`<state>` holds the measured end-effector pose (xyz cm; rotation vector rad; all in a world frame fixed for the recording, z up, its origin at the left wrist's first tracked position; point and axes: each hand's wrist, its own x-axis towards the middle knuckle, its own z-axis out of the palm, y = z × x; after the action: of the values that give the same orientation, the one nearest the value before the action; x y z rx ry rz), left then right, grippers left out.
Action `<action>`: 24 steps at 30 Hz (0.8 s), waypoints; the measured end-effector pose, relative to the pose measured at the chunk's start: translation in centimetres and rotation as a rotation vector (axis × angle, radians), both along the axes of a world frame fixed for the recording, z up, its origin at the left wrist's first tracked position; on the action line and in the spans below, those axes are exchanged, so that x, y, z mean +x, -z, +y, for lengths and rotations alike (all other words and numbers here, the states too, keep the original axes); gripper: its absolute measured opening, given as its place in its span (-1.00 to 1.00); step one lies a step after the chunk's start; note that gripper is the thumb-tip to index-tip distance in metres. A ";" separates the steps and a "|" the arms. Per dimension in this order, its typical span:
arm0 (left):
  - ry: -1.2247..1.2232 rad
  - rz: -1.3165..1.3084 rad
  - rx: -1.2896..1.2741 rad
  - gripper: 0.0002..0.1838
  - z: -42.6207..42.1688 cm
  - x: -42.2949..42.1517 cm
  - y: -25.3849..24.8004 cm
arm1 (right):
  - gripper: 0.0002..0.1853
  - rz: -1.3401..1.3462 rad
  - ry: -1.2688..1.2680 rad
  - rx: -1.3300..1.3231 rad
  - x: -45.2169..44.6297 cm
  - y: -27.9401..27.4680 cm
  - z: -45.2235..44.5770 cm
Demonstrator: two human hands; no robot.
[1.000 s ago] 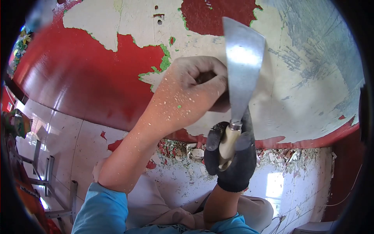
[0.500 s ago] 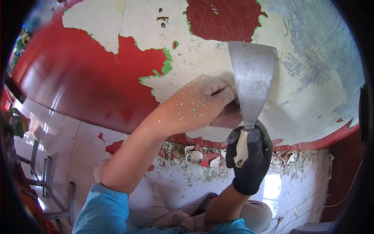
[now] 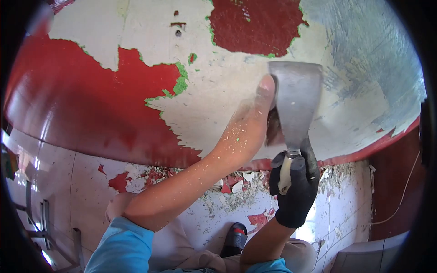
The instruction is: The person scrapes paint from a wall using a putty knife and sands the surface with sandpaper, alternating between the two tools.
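My right hand [image 3: 298, 182], in a black glove, is closed around the pale handle of a broad scraper [image 3: 298, 100]. The metal blade points up and away from me, in front of the curved surface. My bare left hand [image 3: 250, 123], dusted with paint flecks, is at the blade's left edge. One digit stretches upward there; the other fingers are hidden behind the hand and blade. A dark reddish piece [image 3: 275, 129] shows between this hand and the blade; whether it is held, I cannot tell.
The large curved surface [image 3: 218, 109] has bare cream areas, red paint [image 3: 91, 100] with ragged green edges, and a scuffed grey part at right. Paint chips [image 3: 236, 184] litter the floor along its base. A metal frame [image 3: 45, 218] stands at lower left.
My left hand has turned from a bent-finger pose to one with a digit stretched up along the blade. The scraper has dropped slightly in view. The view has shifted a little.
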<state>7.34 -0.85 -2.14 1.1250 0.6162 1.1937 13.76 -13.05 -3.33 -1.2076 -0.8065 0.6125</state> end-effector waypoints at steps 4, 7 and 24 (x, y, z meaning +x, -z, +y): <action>0.180 0.191 0.029 -0.31 -0.9 -1.3 -1.3 | -0.40 0.033 -0.010 0.027 -1.2 0.6 -0.2; 0.248 -0.081 0.018 -0.46 -1.0 -0.9 -0.9 | -0.39 0.086 -0.032 0.076 -2.4 0.8 0.2; 0.138 -0.102 -0.012 -0.51 -1.1 -1.2 -1.6 | -0.53 0.115 -0.088 0.174 -3.1 1.8 1.5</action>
<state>6.14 -1.91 -0.57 1.0722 0.4599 1.1196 10.70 -11.51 -5.17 -0.9746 -0.8017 0.6633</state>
